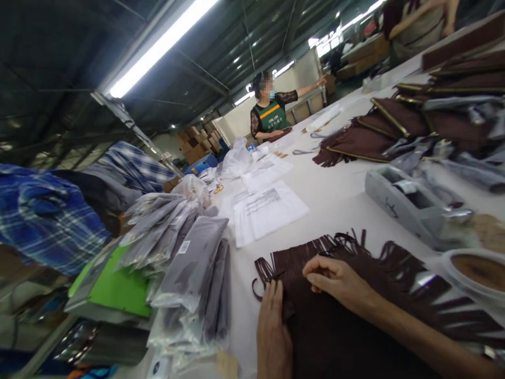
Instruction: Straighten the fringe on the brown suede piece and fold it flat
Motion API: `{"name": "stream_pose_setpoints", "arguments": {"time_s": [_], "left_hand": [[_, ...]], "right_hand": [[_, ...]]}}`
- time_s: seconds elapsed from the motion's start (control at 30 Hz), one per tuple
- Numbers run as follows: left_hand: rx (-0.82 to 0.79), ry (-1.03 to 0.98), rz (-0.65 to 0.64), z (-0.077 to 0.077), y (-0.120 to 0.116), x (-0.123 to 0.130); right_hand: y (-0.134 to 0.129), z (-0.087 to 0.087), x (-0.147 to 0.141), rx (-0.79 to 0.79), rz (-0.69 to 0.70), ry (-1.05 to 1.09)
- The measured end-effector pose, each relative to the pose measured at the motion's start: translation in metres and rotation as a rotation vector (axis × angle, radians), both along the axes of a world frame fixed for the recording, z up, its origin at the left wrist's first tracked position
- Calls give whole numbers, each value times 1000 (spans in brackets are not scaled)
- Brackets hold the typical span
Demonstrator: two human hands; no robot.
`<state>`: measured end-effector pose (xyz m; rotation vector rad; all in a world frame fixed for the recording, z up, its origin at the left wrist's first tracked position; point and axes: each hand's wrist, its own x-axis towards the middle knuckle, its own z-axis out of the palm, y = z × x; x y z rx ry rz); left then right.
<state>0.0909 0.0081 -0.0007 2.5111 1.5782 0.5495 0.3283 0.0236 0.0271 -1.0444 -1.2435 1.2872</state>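
A dark brown fringed piece (315, 310) of fabric or suede lies on the white table in front of me, its strips spread along the far and right edges. My left hand (272, 326) rests flat on its left edge, fingers stretched out together. Over the middle of the piece, my right hand (331, 276) has its thumb and fingertips pinched together. Whatever sits in that pinch, if anything, is too small to make out.
Bagged grey garments (193, 263) are stacked left. Printed white sheets (268, 210) lie ahead. On the right are a grey tape dispenser (398, 202), a round tub (469, 268) and brown zippered fringed pieces (363, 137). A co-worker (270, 113) stands at the far table.
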Motion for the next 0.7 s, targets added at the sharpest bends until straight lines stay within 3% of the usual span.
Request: {"name": "stream_pose_setpoints", "arguments": {"time_s": [0.17,0.4,0.53,0.63,0.7], "left_hand": [[-106,-77,38,18,-6,27],[43,66,-154,-2,-33,81],[175,21,-175,9,-48,60],[290,-50,20,22,-43,21],[236,-89,131,26,-34,1]], "right_hand": [[6,-5,2,-2,-13,148],[5,-4,4,10,-3,166],[3,-2,7,-11,-15,119],[2,2,7,-16,-25,102],[2,4,7,-24,-19,96]]}}
